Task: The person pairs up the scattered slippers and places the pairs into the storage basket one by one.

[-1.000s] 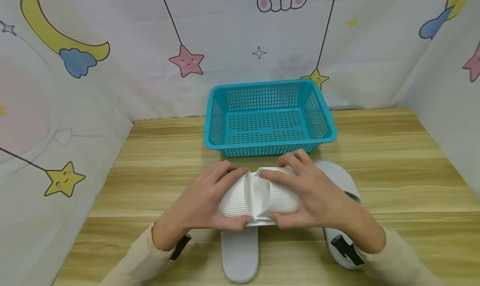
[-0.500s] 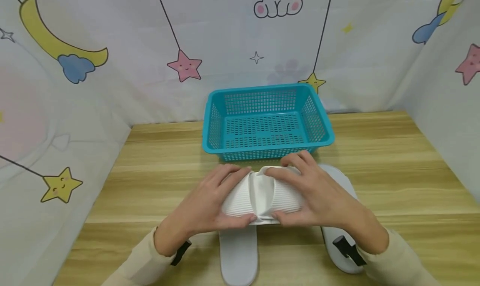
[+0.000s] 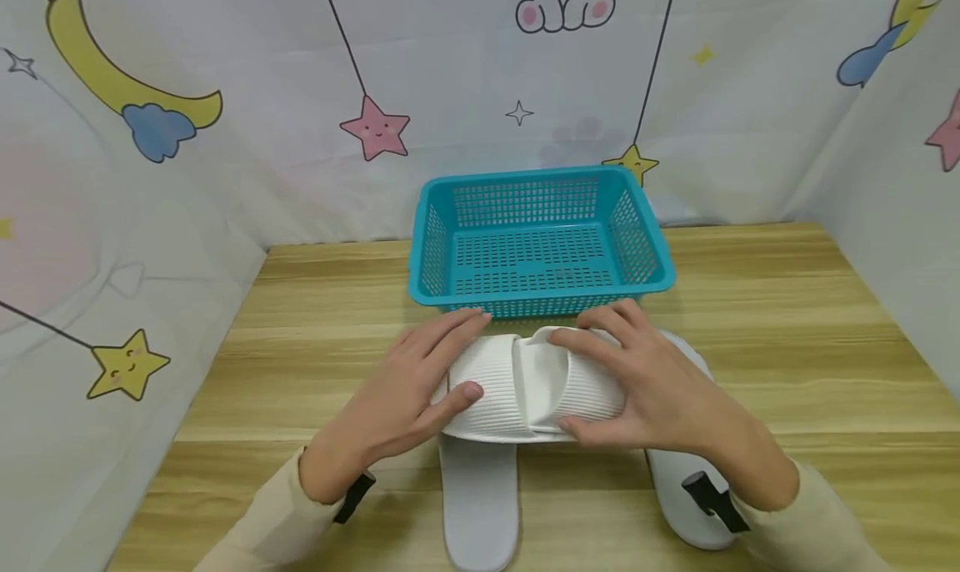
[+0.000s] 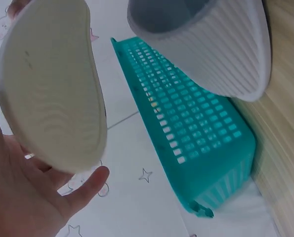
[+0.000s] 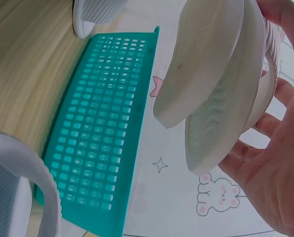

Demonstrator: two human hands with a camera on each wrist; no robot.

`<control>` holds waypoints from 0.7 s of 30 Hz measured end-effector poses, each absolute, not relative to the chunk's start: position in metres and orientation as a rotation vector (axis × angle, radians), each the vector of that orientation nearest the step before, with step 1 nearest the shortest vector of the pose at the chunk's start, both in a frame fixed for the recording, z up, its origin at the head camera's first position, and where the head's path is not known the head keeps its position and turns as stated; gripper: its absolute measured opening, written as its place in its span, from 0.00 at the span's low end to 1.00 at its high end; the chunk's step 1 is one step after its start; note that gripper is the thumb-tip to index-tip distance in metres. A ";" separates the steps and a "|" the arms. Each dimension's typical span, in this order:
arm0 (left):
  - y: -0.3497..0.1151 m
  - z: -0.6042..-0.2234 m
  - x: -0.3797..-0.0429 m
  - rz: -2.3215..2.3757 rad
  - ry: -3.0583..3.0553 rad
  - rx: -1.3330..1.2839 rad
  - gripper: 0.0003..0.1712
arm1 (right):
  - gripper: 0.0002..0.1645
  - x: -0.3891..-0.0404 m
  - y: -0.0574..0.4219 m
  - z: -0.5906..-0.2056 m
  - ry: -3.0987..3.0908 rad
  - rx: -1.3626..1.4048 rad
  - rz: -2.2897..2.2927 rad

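A pair of white ribbed slippers (image 3: 489, 393) is held together crosswise in front of the basket, raised off the table. My right hand (image 3: 637, 388) grips their right end, thumb on the near side and fingers on the far side. Their two pale soles (image 5: 221, 98) overlap in the right wrist view. My left hand (image 3: 401, 397) lies at the left end with fingers fairly straight and thumb lifted off the near edge. In the left wrist view, that thumb stands apart from a sole (image 4: 53, 89). Whether its fingers touch the slippers is unclear.
A blue-green perforated basket (image 3: 540, 298) stands at the back of the wooden table (image 3: 315, 322). One light grey slipper (image 3: 480, 505) lies below the white pair, partly covered. Another grey slipper (image 3: 686, 493) lies under my right forearm. A patterned cloth (image 3: 450, 55) hangs behind.
The white slippers have shifted slightly right. My left hand has loosened, its thumb coming up off the near edge and its fingers straightening. My right hand keeps its grip and moved slightly right.
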State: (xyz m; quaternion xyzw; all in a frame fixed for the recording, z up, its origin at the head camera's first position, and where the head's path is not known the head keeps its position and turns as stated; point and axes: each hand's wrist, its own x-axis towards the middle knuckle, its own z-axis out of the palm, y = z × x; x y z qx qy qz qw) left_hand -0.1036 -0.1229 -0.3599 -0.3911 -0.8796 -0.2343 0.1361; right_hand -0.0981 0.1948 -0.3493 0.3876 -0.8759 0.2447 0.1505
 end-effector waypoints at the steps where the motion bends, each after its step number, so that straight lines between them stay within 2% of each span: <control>1: -0.125 -0.361 -0.106 -0.680 -2.534 -1.128 0.43 | 0.46 -0.098 0.196 -0.350 -2.519 1.111 0.701; 15: -0.143 -0.380 -0.132 -0.761 -2.536 -1.014 0.33 | 0.48 -0.097 0.223 -0.351 -2.539 1.105 0.726; 21: -0.146 -0.390 -0.140 -0.735 -2.623 -0.957 0.35 | 0.45 -0.098 0.232 -0.350 -2.504 1.102 0.743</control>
